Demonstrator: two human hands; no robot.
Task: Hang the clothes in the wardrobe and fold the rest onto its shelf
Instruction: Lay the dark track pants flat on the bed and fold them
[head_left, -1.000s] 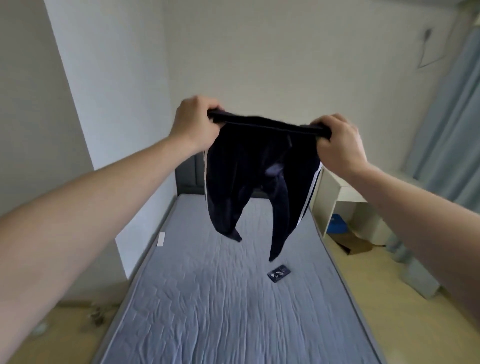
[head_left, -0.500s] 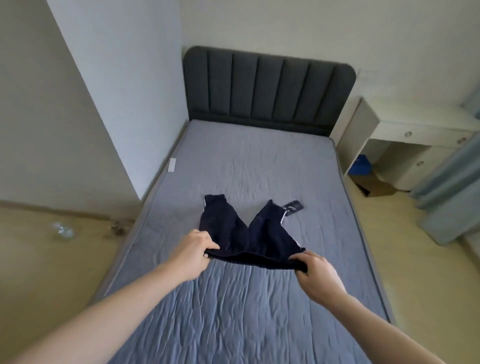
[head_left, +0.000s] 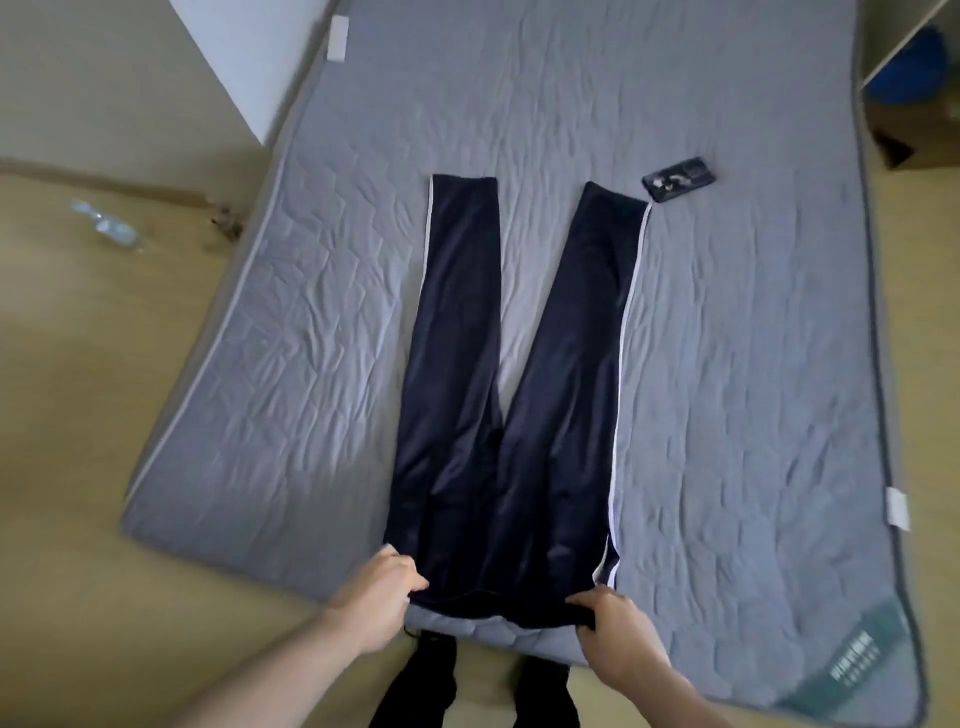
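- I am looking down at the trousers (head_left: 511, 395), which are lying flat on the mattress (head_left: 727, 364) in the middle of the frame, the two legs spreading apart toward the top and the waistband sitting at the mattress's lower edge.
- A white stripe is running down each outer side of the trousers.
- My left hand (head_left: 376, 597) is gripping the left end of the waistband in the lower centre of the frame, its fingers curling round the fabric.
- My right hand (head_left: 618, 636) is pinching the right end of the waistband, thumb on top and fingers wrapping under it, so both grips are closing on the cloth.
- A dark phone (head_left: 679, 178) is lying on the mattress just beside the cuff of the right leg, toward the upper right, not touching it.
- A clear plastic bottle (head_left: 106, 227) is lying on the wooden floor (head_left: 78, 415) at the left of the frame, well apart from the mattress.
- A white tag (head_left: 897, 508) is sticking out from the mattress's right edge.
- A blue object (head_left: 906, 65) is sitting in the upper right corner; I cannot tell what it is.
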